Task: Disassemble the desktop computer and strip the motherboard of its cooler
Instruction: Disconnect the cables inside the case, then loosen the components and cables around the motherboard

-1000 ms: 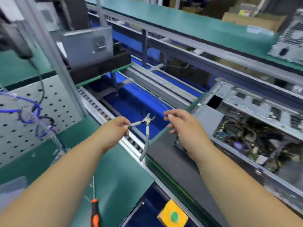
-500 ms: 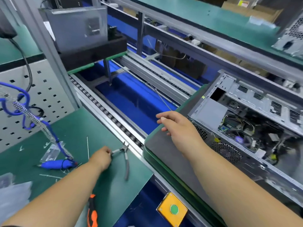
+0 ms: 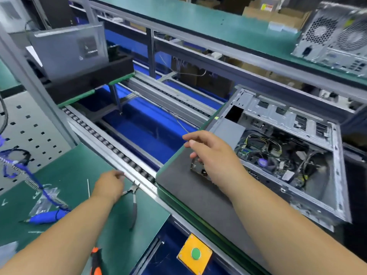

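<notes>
Judging the step: the person is between tools, with the silver side-cutting pliers (image 3: 133, 197) lying on the green-matted worktop (image 3: 75, 175) and the case not yet emptied.
Left hand (image 3: 108, 185): it is resting over one pliers handle at the worktop's edge; whether its grip is closing on the handle or letting go, I cannot tell, since the fingers are hidden behind the knuckles.
Right hand (image 3: 212, 155): it is hovering above the dark grey foam pad (image 3: 194, 195) with fingers loosely spread, gripping nothing.
Task's thing: the open grey steel desktop computer case (image 3: 321, 207) is lying on its side on the pad, just right of the right hand, its side panel off and a tangle of black and yellow internal cables (image 3: 264, 143) showing over the board; the cooler itself is too blurred to pick out.
Small part: a dark circuit-like piece (image 3: 196, 167) is sitting partly under the right hand, touching the pad.
Nearby: an orange-handled screwdriver (image 3: 96, 262) is lying at the worktop's near edge, and a blue electric screwdriver on a coiled cord (image 3: 47, 216) is lying further left.
Risk, pliers: they are lying close to the roller conveyor rail (image 3: 119, 153); a careless nudge could be sending them into the rollers.
Risk, cables: reaching in blind could be snagging wires or tugging a connector still attached.
Risk, edges: the bare steel rim may be scraping the wrist.
</notes>
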